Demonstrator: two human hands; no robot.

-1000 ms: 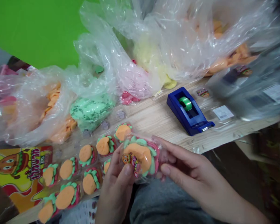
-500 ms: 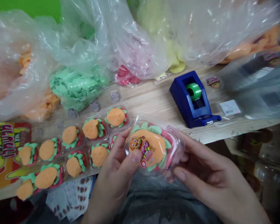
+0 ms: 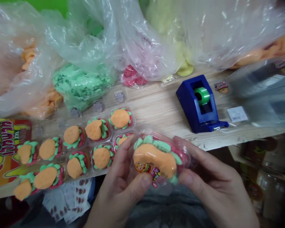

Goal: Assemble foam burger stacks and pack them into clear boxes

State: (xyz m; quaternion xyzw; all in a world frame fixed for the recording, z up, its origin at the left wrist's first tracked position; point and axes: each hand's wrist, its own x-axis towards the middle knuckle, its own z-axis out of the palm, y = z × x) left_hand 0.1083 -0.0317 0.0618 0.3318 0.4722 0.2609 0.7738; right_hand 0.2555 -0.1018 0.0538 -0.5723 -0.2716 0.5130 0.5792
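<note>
A clear plastic box (image 3: 154, 155) with a burger-shaped candy inside is held between both hands, tilted in front of my body. A printed burger sticker (image 3: 148, 169) shows on its lid. My left hand (image 3: 123, 180) grips the left side, its thumb pressed near the sticker. My right hand (image 3: 206, 177) is closed on the right side, thumb in front and fingers partly hidden behind. To the left, several clear trays of burger candies (image 3: 101, 158) stand in rows on the wooden table (image 3: 154, 107), some with their lids folded back.
A blue tape dispenser (image 3: 197, 104) with green tape stands right of centre. Plastic bags of green pieces (image 3: 83, 85), red pieces (image 3: 133, 76) and orange pieces line the back. Sticker sheets (image 3: 68, 199) lie below the table edge. A printed yellow-red card (image 3: 9, 148) is at left.
Both hands have turned and tipped the box, so the sticker now sits lower and the candy's side shows more. My right hand has come in closer. The view has shifted slightly.
</note>
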